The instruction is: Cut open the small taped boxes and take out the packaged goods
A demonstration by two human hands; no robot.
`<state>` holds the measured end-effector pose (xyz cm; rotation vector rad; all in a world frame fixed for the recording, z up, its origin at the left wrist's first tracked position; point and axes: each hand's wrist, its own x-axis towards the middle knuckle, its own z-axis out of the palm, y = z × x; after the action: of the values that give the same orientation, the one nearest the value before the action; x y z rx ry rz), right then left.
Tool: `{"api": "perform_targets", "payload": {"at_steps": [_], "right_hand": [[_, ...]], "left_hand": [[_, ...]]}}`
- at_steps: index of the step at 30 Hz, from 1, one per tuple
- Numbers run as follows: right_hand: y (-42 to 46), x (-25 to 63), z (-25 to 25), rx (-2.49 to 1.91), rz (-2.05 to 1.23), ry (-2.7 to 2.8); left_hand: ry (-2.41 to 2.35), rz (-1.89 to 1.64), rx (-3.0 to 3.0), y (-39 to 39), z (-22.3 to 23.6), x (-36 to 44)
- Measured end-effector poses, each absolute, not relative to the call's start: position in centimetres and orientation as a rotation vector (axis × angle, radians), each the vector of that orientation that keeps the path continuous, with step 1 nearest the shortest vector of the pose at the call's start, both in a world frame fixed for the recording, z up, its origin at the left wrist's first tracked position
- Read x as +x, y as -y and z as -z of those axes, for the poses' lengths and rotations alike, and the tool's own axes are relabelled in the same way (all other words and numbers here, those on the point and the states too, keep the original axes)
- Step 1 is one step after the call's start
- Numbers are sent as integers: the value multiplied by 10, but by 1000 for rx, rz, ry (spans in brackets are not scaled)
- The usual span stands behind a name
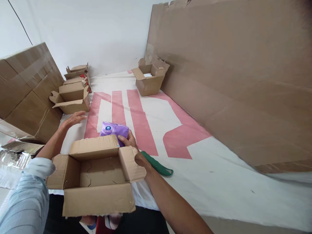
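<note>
My right hand (130, 140) grips the right end of a purple tissue pack (114, 128) with a round blue logo, the thumb lying on its front. This pack is just beyond the far flap of an open cardboard box (99, 199), which partly hides it. The box stands at the near edge, its flaps folded out and its bare bottom showing. My left hand (75, 119) is over the cloth to the left, fingers stretched out, holding nothing. It is nearest to a small open carton (73, 106), just in front of it.
Several open cartons (76, 74) line the left side beside a large taped box (31, 94). Another open carton (149, 85) stands at the back, against a tall cardboard panel (231, 81). A green looped item (157, 164) lies on the white-and-pink cloth (219, 182).
</note>
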<state>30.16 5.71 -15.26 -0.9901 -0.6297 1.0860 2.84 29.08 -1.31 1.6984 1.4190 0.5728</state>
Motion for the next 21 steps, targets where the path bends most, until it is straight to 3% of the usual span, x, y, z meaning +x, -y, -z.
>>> {"api": "perform_targets", "payload": {"at_steps": [5,12,16,21], "right_hand": [[-48,287,139,-882,-1143,656],[-52,274,139,-839,-1091,719],[-58,275,147,-882,-1107,668],[-46,279,153,-833,-1132,715]], "left_hand": [[-1061,-278,1852,-237,-9,63],[-986,-223,2211,-198,4,99],[-1009,-62,2329,-208,1,78],[-1339,-148,2501,-249,-23,27]]}}
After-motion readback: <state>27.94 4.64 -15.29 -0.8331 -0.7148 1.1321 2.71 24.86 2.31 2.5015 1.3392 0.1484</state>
